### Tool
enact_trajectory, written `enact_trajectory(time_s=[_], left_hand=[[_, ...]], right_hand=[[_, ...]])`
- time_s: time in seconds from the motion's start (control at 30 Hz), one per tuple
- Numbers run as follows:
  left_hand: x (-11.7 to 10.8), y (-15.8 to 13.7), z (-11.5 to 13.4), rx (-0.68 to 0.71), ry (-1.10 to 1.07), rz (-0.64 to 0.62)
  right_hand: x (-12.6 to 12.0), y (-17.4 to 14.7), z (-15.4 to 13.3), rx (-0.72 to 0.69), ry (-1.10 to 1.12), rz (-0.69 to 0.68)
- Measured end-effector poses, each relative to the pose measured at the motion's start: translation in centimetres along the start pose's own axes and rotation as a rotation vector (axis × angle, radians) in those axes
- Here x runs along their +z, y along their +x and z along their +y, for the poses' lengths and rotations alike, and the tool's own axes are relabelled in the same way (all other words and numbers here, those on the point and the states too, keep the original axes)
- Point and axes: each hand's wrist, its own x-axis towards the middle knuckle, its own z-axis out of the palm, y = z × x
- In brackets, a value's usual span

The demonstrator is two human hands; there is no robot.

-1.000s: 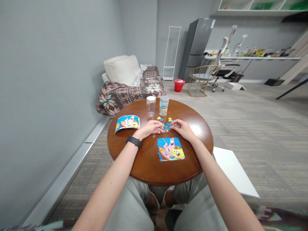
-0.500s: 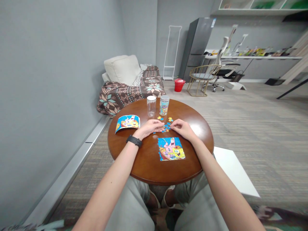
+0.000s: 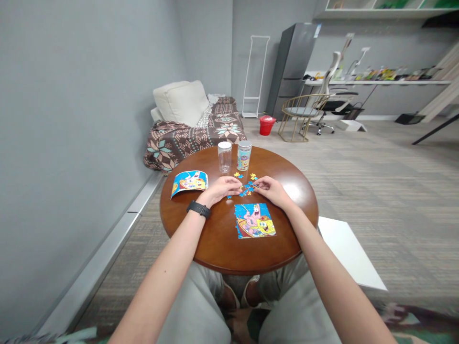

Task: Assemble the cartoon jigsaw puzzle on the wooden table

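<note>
My left hand (image 3: 226, 187), with a black watch (image 3: 198, 209) on its wrist, has its fingers drawn together at the left side of the loose puzzle pieces (image 3: 246, 192). A small yellowish piece shows at its fingertips. Across from it, my right hand (image 3: 271, 190) pinches at the pile's right side, a small blue piece at its fingertips. Nearer my body lies a square cartoon jigsaw puzzle (image 3: 255, 220), its left edge uneven. To the left, a curved picture sheet (image 3: 190, 182) shows the same cartoon scene.
Behind the pieces stand a clear jar with a white lid (image 3: 224, 158) and a printed jar with a silver lid (image 3: 244, 156). All rest on a round brown table (image 3: 222, 243). Beyond are a covered sofa (image 3: 193, 138), a red bucket (image 3: 267, 125) and a gold-framed chair (image 3: 303, 112).
My left hand has drawn back slightly to the left, uncovering more of the loose pieces. My right hand stays nearly in place. The view has shifted slightly.
</note>
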Motion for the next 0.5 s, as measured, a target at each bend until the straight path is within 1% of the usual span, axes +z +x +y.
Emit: enact_trajectory(time_s=[0.23,0.4,0.5], left_hand=[[-0.17,0.07,-0.05,-0.008,-0.03,0.03],[-0.25,0.04,-0.1,0.019,-0.05,0.015],[-0.12,0.04,-0.01,-0.002,-0.068,0.046]], right_hand=[[0.0,-0.22,-0.77,-0.005,0.002,-0.043],[0.13,-0.34,-1.0,0.09,0.11,-0.056],[0.16,-0.29,-1.01,0.046,0.094,-0.032]])
